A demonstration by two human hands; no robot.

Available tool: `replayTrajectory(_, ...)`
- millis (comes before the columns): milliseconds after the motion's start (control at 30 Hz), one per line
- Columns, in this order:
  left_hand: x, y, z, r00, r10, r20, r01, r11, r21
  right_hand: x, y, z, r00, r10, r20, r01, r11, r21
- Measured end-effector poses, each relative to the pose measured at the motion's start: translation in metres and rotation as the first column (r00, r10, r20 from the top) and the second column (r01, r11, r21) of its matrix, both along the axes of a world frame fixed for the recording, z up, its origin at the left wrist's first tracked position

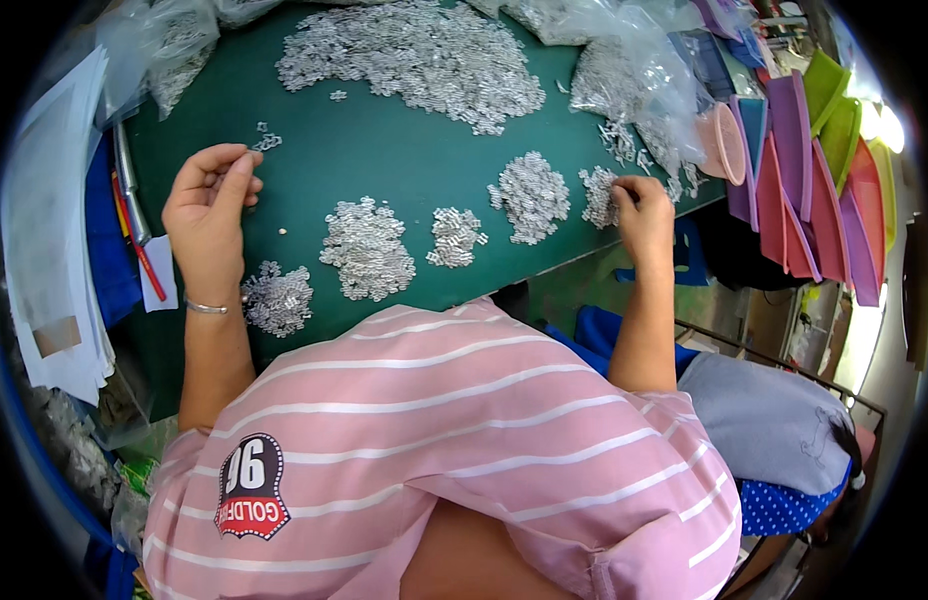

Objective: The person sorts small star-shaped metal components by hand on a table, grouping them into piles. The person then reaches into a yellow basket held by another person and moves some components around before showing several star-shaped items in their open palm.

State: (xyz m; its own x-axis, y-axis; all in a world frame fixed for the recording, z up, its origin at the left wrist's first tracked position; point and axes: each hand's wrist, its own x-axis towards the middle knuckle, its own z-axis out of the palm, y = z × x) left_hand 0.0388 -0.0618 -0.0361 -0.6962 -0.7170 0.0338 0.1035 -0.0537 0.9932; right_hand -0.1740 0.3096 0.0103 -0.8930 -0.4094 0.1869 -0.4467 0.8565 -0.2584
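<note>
Small silvery metal parts lie in separate heaps on a green table (384,160). My left hand (209,210) hovers at the left with fingertips pinched together on what looks like a small metal part, just below a tiny cluster of parts (267,138). A small heap (277,298) lies beside that wrist. My right hand (644,212) rests near the table's right edge, fingers curled down onto a heap (599,195); what they grip is hidden. Between the hands lie three heaps (367,247), (454,237), (531,196). A large spread of parts (414,55) lies at the far side.
Clear plastic bags of parts (634,70) sit at the back right and back left (179,50). Coloured plastic trays (814,170) and a pink bowl (726,142) stand at the right. Papers (54,220) and a red pen (139,245) lie along the left edge.
</note>
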Motion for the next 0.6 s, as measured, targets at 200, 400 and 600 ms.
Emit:
replayTrajectory(200,-0.004,0.000,-0.002,1.000,-0.002,-0.002,0.002,1.000,0.007,0.011,-0.086,-0.014,0.951,0.308,0.007,-0.293,0.911,-0.289)
replayTrajectory(400,-0.004,0.000,-0.004,1.000,0.007,0.023,-0.007,1.000,-0.004,0.034,-0.156,-0.031,0.842,0.532,-0.088,-0.533,0.797,-0.284)
replayTrajectory(600,-0.005,0.001,0.001,1.000,-0.011,0.029,0.011,1.000,-0.006,0.038,-0.158,-0.034,0.803,0.594,-0.045,-0.585,0.772,-0.248)
